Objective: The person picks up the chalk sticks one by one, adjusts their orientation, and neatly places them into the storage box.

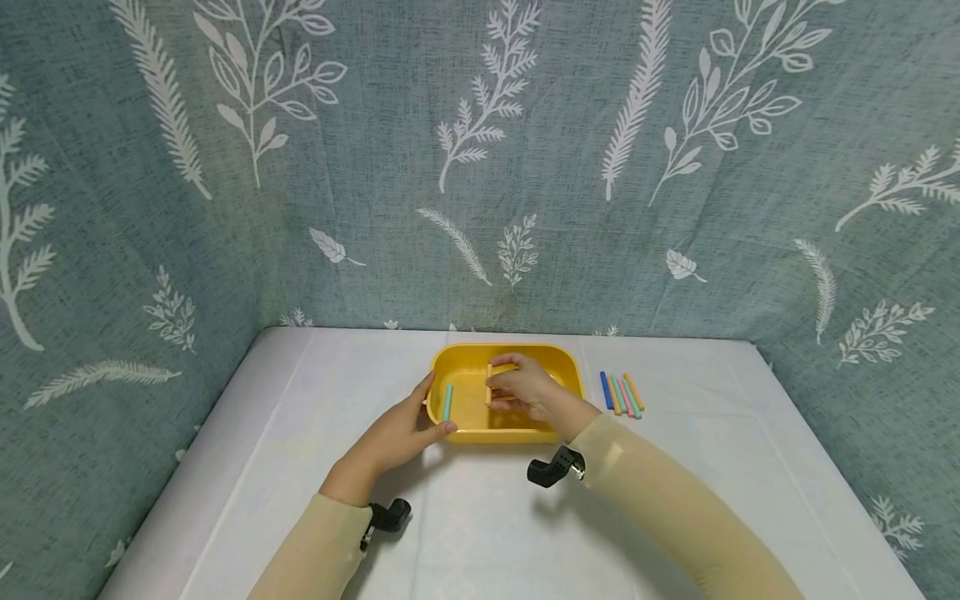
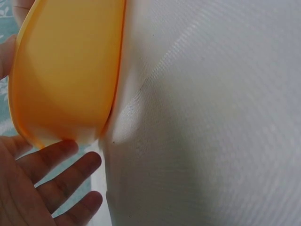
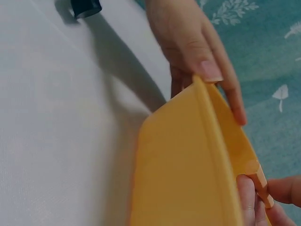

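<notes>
Work judged at an early stage: one green stick (image 1: 447, 402) lies at the left end of the yellow tray (image 1: 510, 436). Right hand (image 1: 525, 390): narrow grip, pinching an orange stick (image 1: 489, 387) over the tray, placing apparently outstanding. Left hand (image 1: 397, 433): wide grip, fingers nearly straight against the tray. Coloured sticks (image 1: 626, 397) on the bench (image 1: 465, 533), right of the tray, appear pending. Tray floor behind the right hand: hidden.
</notes>
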The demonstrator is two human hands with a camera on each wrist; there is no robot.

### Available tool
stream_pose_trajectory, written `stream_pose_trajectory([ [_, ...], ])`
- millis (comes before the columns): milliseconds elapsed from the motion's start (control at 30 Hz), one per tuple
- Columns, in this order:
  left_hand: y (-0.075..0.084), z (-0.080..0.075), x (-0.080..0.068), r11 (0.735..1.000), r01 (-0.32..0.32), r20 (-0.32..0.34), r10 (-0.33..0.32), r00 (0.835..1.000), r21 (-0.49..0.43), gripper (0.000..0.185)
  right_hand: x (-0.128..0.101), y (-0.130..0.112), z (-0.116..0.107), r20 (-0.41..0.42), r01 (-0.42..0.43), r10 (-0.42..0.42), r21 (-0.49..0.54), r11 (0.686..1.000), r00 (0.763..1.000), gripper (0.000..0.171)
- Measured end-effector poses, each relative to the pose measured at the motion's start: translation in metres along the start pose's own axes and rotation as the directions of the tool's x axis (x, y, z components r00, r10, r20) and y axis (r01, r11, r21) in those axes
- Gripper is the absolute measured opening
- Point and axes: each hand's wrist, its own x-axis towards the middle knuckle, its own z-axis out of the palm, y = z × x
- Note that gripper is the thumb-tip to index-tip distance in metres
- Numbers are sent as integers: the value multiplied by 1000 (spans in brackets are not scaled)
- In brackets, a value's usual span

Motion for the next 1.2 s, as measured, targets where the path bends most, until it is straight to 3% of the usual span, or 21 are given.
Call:
stream_pose_trajectory([
  [1200,0,1,1,1000,-3,3,3,1000,-9,99,29,18,29,-31,-25,21,-140,990,999,36],
])
